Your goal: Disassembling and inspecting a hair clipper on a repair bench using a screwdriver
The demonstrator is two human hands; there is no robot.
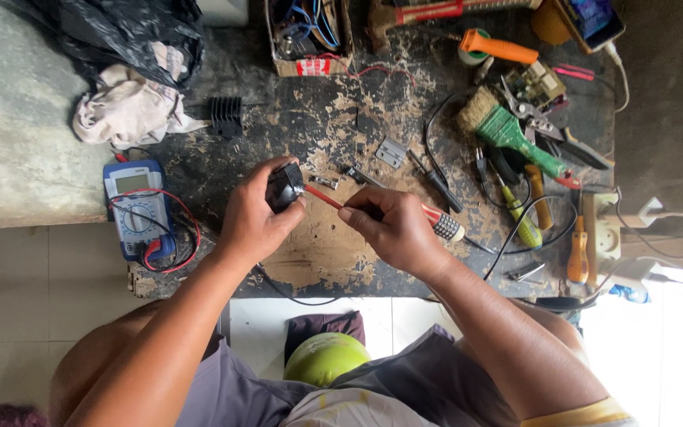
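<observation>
My left hand [253, 215] grips a small black box-shaped part [284, 187] just above the worn workbench [326, 253]. My right hand [393, 228] holds a red-shafted screwdriver [439, 223] with a black and white grip. The screwdriver's tip points left and meets the black part at my left fingertips. A black wire trails from under my left hand toward the bench's near edge. Both hands are close together at the middle of the bench.
A blue multimeter [137, 207] with red leads lies left. A black heatsink [227, 115] and rag [130, 107] sit at back left. A green brush [503, 130], pliers, several screwdrivers [577, 251], a cardboard box [310, 35] and a power strip [606, 229] crowd the right.
</observation>
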